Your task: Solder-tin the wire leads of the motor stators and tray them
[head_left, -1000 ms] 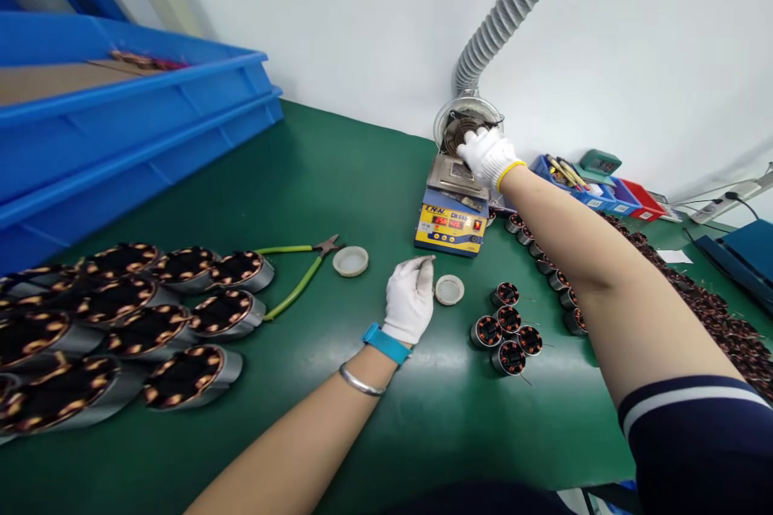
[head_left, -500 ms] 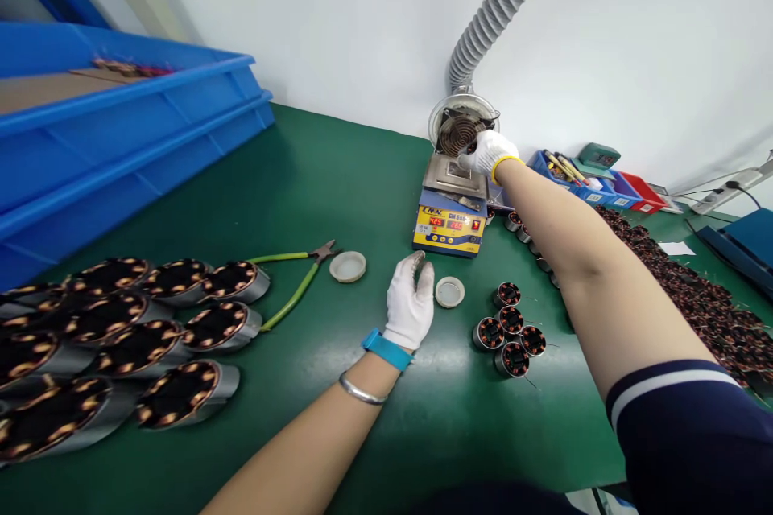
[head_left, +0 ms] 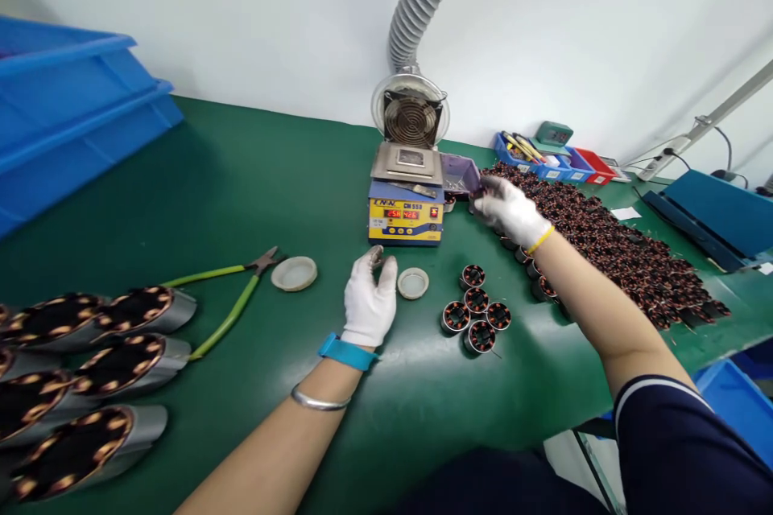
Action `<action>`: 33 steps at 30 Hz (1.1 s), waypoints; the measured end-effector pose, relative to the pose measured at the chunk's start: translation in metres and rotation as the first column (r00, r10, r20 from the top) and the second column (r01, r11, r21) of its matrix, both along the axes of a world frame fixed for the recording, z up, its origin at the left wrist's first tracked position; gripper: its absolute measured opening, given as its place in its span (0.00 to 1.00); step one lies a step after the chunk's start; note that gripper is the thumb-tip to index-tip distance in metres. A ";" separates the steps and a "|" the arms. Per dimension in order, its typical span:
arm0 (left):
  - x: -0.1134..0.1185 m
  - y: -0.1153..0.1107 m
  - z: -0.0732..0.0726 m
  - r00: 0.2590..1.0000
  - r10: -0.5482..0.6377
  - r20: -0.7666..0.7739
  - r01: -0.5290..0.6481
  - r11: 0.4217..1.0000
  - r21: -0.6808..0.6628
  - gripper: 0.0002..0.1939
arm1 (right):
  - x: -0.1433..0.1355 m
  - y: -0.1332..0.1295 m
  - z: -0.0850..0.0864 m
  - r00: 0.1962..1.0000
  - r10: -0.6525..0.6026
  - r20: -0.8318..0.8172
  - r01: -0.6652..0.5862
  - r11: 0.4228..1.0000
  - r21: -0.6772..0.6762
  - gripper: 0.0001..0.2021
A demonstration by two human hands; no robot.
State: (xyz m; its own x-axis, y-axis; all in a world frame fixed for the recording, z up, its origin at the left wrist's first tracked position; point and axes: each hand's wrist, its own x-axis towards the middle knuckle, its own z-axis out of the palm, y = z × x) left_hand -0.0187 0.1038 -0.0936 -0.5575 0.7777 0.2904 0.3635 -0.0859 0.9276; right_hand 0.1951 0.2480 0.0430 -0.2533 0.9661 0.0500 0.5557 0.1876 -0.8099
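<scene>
My left hand (head_left: 369,298), in a white glove with grey-stained fingertips, rests on the green table. Its thumb and fingers stand a little apart with nothing between them. A small round white dish (head_left: 413,283) lies just right of it, and the yellow-and-blue solder pot (head_left: 404,213) stands beyond. My gloved right hand (head_left: 507,209) is right of the pot, fingers closed around a small motor stator (head_left: 479,195), mostly hidden by the glove. Below that hand runs a row of similar stators (head_left: 534,269). A separate cluster of small stators (head_left: 477,300) stands nearer me.
Large stators (head_left: 121,362) fill the left front, beside green-handled cutters (head_left: 238,310) and another white dish (head_left: 294,273). Blue crates (head_left: 78,113) stand at left. A fan with an exhaust hose (head_left: 423,8) is behind the pot. Many wound parts (head_left: 604,241) cover the right side.
My right hand has moved from above the solder pot to the right, over the row of stators. My left hand stays on the table. The view has swung right.
</scene>
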 end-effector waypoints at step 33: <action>0.034 -0.048 0.064 0.751 -0.322 0.576 0.388 0.922 0.008 0.31 | -0.002 -0.115 0.011 0.795 0.373 0.478 -0.467 0.880 0.090 0.16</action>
State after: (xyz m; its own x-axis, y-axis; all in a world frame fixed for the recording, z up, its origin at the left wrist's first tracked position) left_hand 0.0154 0.0559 -0.0299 -0.2719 0.9592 -0.0776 -0.2553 0.0058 0.9668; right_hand 0.1929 0.1327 0.0538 -0.6717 0.7408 0.0095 0.6676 0.6108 -0.4257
